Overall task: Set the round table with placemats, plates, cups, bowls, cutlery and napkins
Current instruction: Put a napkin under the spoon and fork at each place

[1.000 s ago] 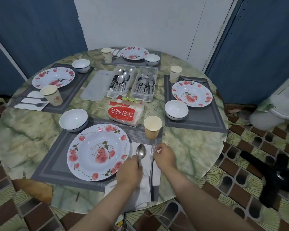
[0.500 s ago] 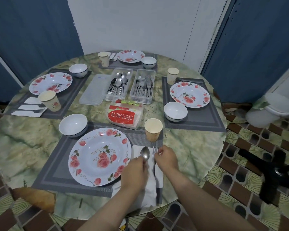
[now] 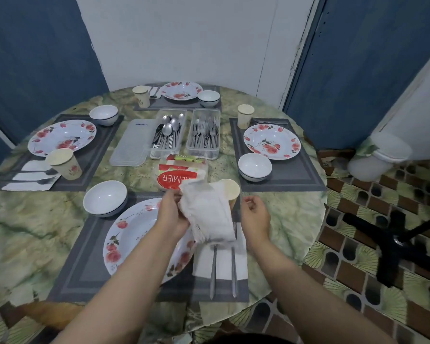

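My left hand (image 3: 171, 214) grips a crumpled white napkin (image 3: 207, 214) and holds it up over the near place setting. My right hand (image 3: 255, 216) hovers just right of it with loosely curled fingers, holding nothing. Below, a spoon (image 3: 213, 271) and a fork (image 3: 233, 269) lie side by side on a flat white napkin (image 3: 201, 264) on the near grey placemat (image 3: 85, 264), right of the floral plate (image 3: 132, 239). A paper cup (image 3: 231, 189) stands partly hidden behind the raised napkin. A white bowl (image 3: 104, 198) sits left of the plate.
Three other settings with plates, bowls and cups ring the round marble table (image 3: 30, 219). At the centre stand a spoon tray (image 3: 168, 134), a fork tray (image 3: 205, 134), a clear lid (image 3: 132, 142) and a red napkin pack (image 3: 174, 177). A black stand (image 3: 395, 242) is on the floor at right.
Both hands have let go of the spoon and fork, which now lie on the flat napkin. My left hand has lifted a crumpled napkin above them; my right hand has moved off to the right.
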